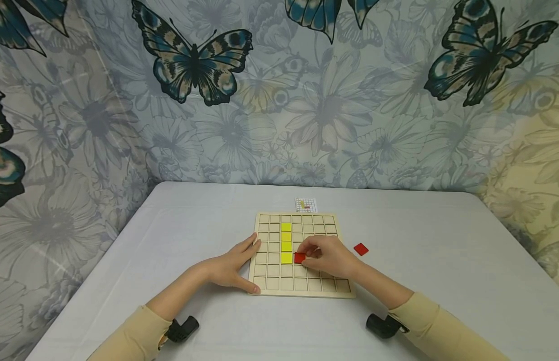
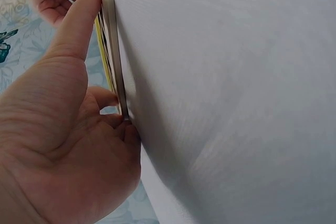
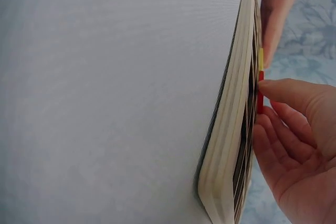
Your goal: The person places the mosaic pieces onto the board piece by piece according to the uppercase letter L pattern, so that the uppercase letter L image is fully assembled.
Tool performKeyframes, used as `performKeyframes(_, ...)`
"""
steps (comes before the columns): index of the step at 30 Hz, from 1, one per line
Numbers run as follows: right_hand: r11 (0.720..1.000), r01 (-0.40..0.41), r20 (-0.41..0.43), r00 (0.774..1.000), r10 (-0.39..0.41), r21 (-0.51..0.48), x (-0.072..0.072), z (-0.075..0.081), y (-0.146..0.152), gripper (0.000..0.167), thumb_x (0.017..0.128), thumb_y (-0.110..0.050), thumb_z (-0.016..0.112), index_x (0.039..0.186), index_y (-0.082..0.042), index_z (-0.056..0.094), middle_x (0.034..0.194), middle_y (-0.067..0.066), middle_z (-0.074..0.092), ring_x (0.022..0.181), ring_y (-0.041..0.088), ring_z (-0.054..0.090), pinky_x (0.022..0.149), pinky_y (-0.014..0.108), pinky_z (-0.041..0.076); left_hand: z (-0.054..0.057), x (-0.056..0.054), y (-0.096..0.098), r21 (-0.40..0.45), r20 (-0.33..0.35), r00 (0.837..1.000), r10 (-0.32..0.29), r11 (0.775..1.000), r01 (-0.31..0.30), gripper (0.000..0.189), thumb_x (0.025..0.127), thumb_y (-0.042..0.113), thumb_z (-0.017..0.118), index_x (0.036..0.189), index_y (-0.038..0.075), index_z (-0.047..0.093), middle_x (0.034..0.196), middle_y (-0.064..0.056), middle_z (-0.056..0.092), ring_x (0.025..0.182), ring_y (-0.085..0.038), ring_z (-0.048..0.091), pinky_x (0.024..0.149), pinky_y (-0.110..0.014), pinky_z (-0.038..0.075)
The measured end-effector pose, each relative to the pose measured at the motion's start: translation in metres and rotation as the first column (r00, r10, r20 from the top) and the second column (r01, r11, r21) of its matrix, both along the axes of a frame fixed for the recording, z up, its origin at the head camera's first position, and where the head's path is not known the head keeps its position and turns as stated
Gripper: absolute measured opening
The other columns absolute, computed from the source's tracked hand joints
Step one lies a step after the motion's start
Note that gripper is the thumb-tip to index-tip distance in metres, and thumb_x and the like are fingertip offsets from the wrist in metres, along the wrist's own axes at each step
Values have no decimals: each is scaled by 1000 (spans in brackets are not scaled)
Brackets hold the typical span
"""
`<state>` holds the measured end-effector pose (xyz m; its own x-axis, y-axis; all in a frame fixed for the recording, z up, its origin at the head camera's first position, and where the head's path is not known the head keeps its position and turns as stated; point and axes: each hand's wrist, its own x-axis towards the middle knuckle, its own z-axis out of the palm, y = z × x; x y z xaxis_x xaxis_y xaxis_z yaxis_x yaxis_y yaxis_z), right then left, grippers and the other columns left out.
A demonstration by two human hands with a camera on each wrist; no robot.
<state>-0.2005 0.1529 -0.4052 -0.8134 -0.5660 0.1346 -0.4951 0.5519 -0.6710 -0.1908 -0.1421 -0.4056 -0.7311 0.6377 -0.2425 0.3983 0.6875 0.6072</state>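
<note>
A wooden grid board (image 1: 267, 284) lies on the table, with a column of several yellow square tiles (image 1: 286, 241) in it. Beside the lowest yellow one, my right hand (image 1: 329, 256) pinches a red square tile (image 1: 299, 257) between thumb and fingers, at the grid surface. The right wrist view shows the thumb on that red tile's (image 3: 260, 92) edge, close to the board. My left hand (image 1: 232, 265) rests along the board's left side, thumb at the near left corner, fingers spread farther up. In the left wrist view its thumb lies against the board's edge (image 2: 111, 35).
Another red tile (image 1: 361, 249) lies on the table right of the board. A small printed pattern card (image 1: 305, 205) sits just beyond the board's far edge. White cloth covers the table (image 1: 207, 210), and butterfly-patterned fabric (image 1: 329, 110) hangs behind it.
</note>
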Motion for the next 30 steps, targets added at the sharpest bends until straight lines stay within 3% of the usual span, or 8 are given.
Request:
performKeyframes(9, 999, -38, 0, 999, 38, -25, 0, -1, 1, 20, 83, -6, 76, 101, -11, 71, 96, -5, 68, 85, 11, 60, 80, 28, 54, 1, 1, 0, 2, 3, 1000, 7, 1000, -7, 115, 78, 46, 80, 156, 2, 8, 162, -14, -9, 148, -32, -3, 116, -50, 14)
performKeyframes(30, 999, -21, 12, 1000, 21, -27, 0, -2, 2, 22, 83, -8, 77, 104, -11, 71, 99, -4, 68, 87, 13, 60, 82, 27, 53, 2, 2, 0, 6, 0, 1000, 0, 1000, 0, 116, 78, 47, 80, 156, 1, 7, 162, -15, -10, 148, -33, -4, 116, -51, 14)
